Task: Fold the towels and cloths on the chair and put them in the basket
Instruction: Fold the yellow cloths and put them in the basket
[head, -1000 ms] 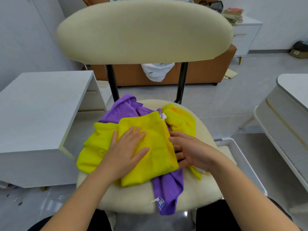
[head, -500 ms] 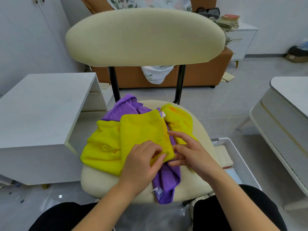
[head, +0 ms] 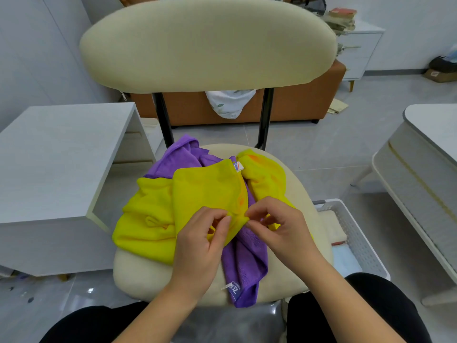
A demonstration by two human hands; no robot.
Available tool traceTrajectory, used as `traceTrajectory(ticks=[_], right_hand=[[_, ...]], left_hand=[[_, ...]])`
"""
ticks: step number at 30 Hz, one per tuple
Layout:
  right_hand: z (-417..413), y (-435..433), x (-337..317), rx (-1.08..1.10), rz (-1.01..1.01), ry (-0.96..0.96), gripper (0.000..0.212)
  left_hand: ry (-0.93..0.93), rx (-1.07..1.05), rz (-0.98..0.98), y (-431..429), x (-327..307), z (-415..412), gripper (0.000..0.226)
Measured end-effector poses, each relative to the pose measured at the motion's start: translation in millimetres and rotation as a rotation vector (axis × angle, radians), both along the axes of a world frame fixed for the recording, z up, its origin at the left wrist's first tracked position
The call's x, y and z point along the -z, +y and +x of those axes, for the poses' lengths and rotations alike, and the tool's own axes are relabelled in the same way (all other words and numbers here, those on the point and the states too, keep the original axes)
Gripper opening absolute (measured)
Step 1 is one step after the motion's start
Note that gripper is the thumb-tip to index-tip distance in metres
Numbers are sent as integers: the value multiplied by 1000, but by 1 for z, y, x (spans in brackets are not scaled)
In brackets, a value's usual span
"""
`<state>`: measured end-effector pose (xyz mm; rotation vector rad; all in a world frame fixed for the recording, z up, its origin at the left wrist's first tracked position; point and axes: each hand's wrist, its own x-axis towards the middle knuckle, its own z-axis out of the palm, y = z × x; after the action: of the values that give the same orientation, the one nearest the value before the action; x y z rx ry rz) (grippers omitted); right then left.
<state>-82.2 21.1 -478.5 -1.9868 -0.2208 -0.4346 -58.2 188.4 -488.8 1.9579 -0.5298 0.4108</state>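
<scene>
A cream padded chair [head: 207, 43] fills the middle of the view, its broad backrest on two black posts above a rounded seat that carries the whole heap of cloths. To the left of it stands a white cabinet [head: 57, 154], and low on the floor, just beside the seat's right edge, sits the white perforated basket [head: 356, 233], with something cream and something pale blue lying inside; what they are cannot be told. On the seat, a purple cloth [head: 244, 263] runs under the pile, showing at the back left and hanging over the front edge. A crumpled yellow cloth [head: 141, 219] lies on the left of the seat, and another yellow towel [head: 264, 174] is bunched at the back right. On top of them all rests the folded yellow cloth [head: 205, 191], roughly square, with its near edge lifted. The left hand [head: 197, 246] has thumb and forefinger pinched together on that near edge, the other fingers curled. The right hand [head: 279, 229] meets it just beside, its fingers [head: 249, 215] clamped on the cloth's near right corner. A small white tag [head: 238, 167] sticks out at the folded cloth's far right corner, and a second tag [head: 233, 288] shows on the purple cloth near the seat's front.
</scene>
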Motion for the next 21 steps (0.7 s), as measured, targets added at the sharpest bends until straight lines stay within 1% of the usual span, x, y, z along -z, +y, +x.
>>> traceTrajectory(ticks=[2,5,8,11,13,17,21], right_hand=[[1,-2,2,-7,-31,-70,8],[2,-5,3,-37,-74,-112,6],[3,-6,2,-56,-168,-153,6],[4,-6,0,-78,-201,-225,8],[5,-6,0,-91,-198,-252,7],[5,-7,-1,-95,-144,-246,9],[5,-6,-2,-116,-78,-222,9]], left_hand=[[33,-36,-36,0,-2,-1,11],[41,-61,-56,-1,-4,-1,4],[16,-71,-41,-1,-5,-1,6],[-41,-17,-4,-4,-5,-2,15],[-77,7,20,-6,-5,-2,17],[-89,9,17,-6,-5,-1,17],[-40,-44,26,-4,-6,-1,20]])
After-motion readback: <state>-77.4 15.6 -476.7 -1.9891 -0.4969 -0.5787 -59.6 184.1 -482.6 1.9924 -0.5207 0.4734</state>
